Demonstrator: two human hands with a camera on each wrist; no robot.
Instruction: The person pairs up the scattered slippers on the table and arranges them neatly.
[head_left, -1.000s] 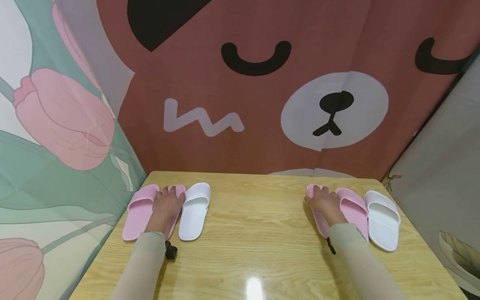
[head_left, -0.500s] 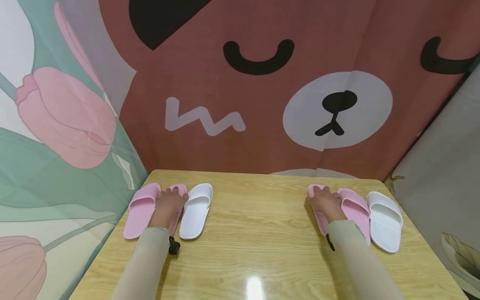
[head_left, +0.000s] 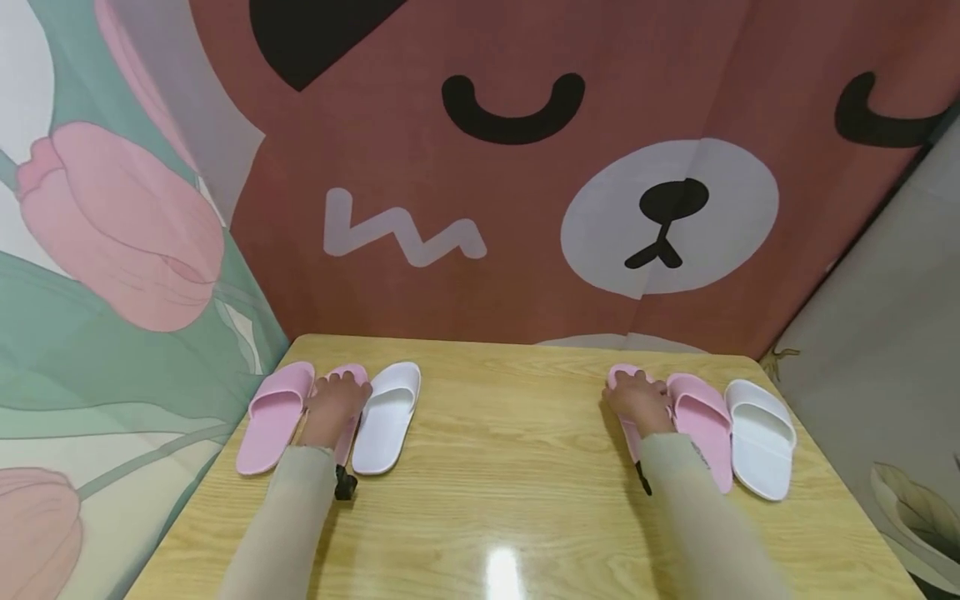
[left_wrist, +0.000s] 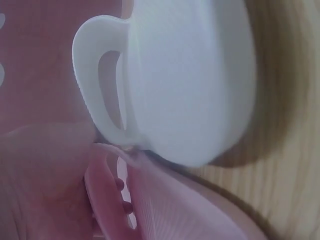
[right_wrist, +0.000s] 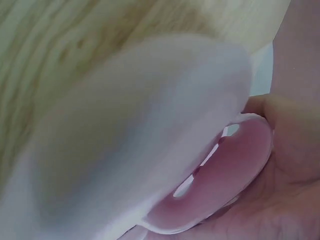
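On the table's left side, my left hand [head_left: 335, 408] grips a pink slipper [head_left: 354, 372] over its toe strap, fingers spread across the top. This slipper lies between another pink slipper [head_left: 270, 429] and a white slipper [head_left: 378, 442]. The left wrist view shows the white slipper [left_wrist: 185, 80] right against the gripped pink slipper [left_wrist: 175, 200]. Over on the right, my right hand [head_left: 639, 402] holds a pink slipper [head_left: 619, 371] by its strap. Close up, the palm presses along the pink strap [right_wrist: 225, 170]; its fingertips are hidden. Both forearms cover the heel ends.
Right of my right hand lie a pink slipper [head_left: 708, 433] and a white slipper [head_left: 763, 454], side by side. The wood-grain table [head_left: 510, 433] spans the space between both groups. A bear-print curtain [head_left: 420, 292] hangs at its back edge, with printed fabric on both sides.
My right wrist and sleeve have shifted slightly left, while the hand stays on its pink slipper. My left hand keeps its place on the strap. The head view has moved a little.
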